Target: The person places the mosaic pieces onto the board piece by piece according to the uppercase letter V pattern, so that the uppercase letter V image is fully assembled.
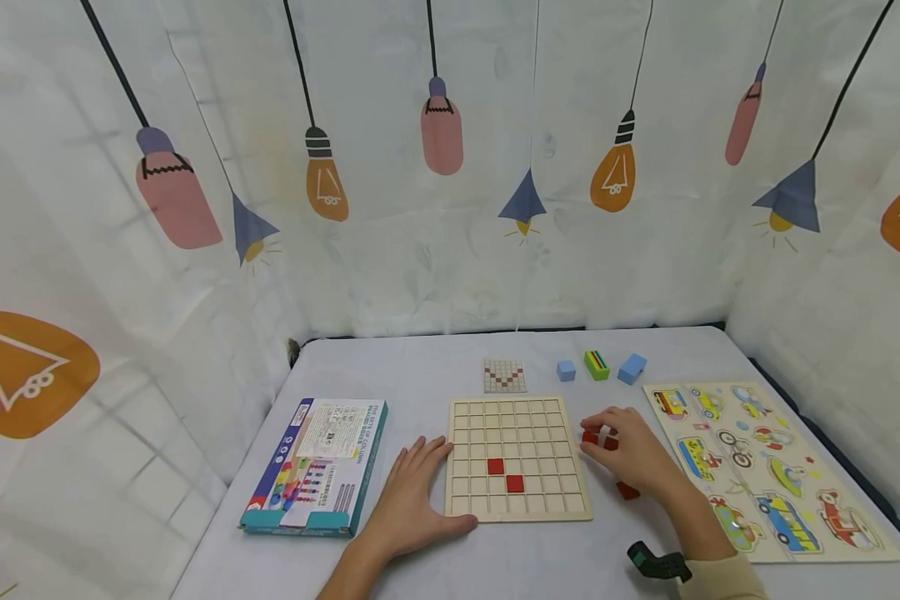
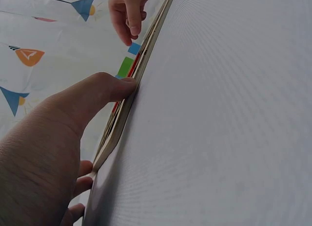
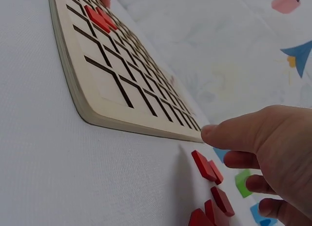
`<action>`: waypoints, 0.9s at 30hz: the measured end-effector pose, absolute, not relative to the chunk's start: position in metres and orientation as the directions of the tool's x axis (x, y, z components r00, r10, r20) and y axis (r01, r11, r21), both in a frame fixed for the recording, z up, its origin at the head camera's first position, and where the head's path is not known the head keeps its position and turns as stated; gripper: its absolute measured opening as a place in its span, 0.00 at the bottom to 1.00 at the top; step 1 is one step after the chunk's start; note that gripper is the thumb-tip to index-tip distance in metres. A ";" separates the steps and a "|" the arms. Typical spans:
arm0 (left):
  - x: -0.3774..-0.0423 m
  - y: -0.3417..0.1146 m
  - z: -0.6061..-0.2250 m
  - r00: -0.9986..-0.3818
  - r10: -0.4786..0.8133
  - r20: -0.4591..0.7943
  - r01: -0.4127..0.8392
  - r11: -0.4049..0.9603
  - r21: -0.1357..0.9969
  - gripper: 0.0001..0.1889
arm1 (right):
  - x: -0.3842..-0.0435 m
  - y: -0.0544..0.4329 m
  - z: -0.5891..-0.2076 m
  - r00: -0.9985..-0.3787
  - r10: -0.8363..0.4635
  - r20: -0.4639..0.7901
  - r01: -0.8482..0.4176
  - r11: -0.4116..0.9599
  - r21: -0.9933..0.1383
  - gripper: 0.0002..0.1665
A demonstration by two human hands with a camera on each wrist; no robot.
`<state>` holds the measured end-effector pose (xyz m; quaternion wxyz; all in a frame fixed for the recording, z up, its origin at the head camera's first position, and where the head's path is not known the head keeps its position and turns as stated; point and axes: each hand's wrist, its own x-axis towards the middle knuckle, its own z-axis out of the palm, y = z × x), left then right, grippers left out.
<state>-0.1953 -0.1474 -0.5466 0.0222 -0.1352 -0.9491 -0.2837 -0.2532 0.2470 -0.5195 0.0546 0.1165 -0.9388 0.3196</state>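
A wooden grid board (image 1: pixel 468 508) lies flat, two red square tiles (image 1: pixel 515 483) set diagonally in its cells. My left hand (image 1: pixel 420 500) rests at its left side, fingers spread along the edge and thumb (image 2: pixel 122 87) touching the front edge near the corner. Beyond the right edge, my right hand (image 1: pixel 633 454) is over several loose red tiles (image 1: pixel 627 492). In the right wrist view its thumb (image 3: pixel 234 133) stretches toward the board's corner, the other fingers are loosely bent, and more red tiles (image 3: pixel 222 200) lie below. Nothing shows between the fingers.
A small pattern card (image 1: pixel 505 376) lies behind the board, with two blue blocks (image 1: pixel 566 371) and a green striped block (image 1: pixel 596 365) to its right. On the left is a flat game box (image 1: pixel 315 467). A picture puzzle board (image 1: pixel 772 467) lies at the right, close to my right forearm.
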 end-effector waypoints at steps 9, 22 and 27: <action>-0.195 -0.148 -0.546 -0.962 0.244 0.125 0.273 0.799 0.536 0.64 | -0.255 0.251 -0.521 -0.980 -0.157 0.121 -0.198 0.790 -0.580 0.19; -0.195 -0.147 -0.546 -0.961 0.244 0.128 0.275 0.802 0.531 0.63 | -0.258 0.252 -0.529 -0.983 -0.142 0.114 -0.181 0.822 -0.540 0.20; -0.195 -0.147 -0.546 -0.961 0.246 0.129 0.276 0.801 0.532 0.64 | -0.258 0.251 -0.530 -0.983 -0.145 0.116 -0.184 0.827 -0.531 0.19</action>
